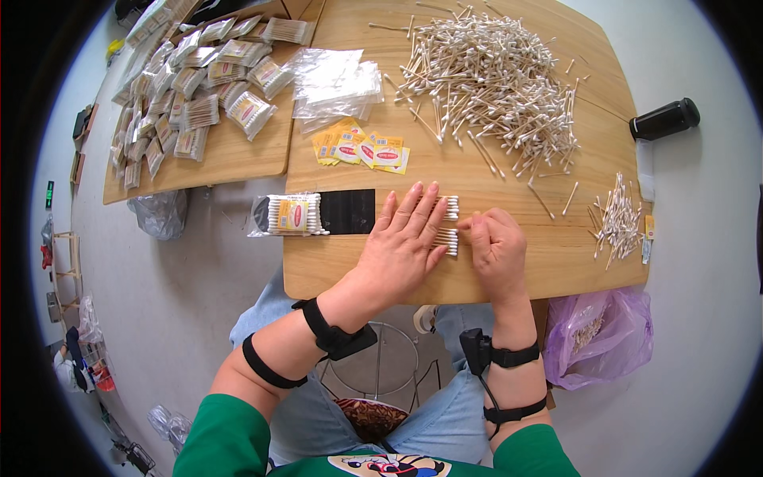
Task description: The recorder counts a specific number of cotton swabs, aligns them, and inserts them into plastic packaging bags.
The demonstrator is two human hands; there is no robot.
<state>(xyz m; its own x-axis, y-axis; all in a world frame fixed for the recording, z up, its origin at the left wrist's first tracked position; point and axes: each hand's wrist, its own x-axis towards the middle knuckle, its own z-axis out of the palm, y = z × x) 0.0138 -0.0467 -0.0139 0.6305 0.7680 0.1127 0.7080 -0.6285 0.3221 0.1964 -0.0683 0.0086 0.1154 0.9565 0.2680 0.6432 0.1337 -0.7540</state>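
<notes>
Pressing flat with fingers spread, left hand point(401, 242) covers cotton swab row point(449, 224) at table point(556, 262) front edge, swabs' long axes left-right, tips rightward, right hand point(497, 245) curled touching them.

A small packing workshop: wooden tables point(238, 159), loose cotton swabs point(493, 79), filled packets point(191, 87), empty bags point(334, 83).

Left hand point(401, 238) lies flat, fingers spread, pressing a neat row of wooden-stemmed cotton swabs point(447, 223) onto the pale wooden worktop point(509, 262). Right hand point(497, 246) sits curled just beside it, fingertips at the swab tips. A filled clear bag of swabs point(292, 215) rests on a black rectangular pad point(348, 211) to the left. A big loose heap of swabs point(493, 75) spreads behind, yellow paper labels point(362, 148) near it.
</notes>
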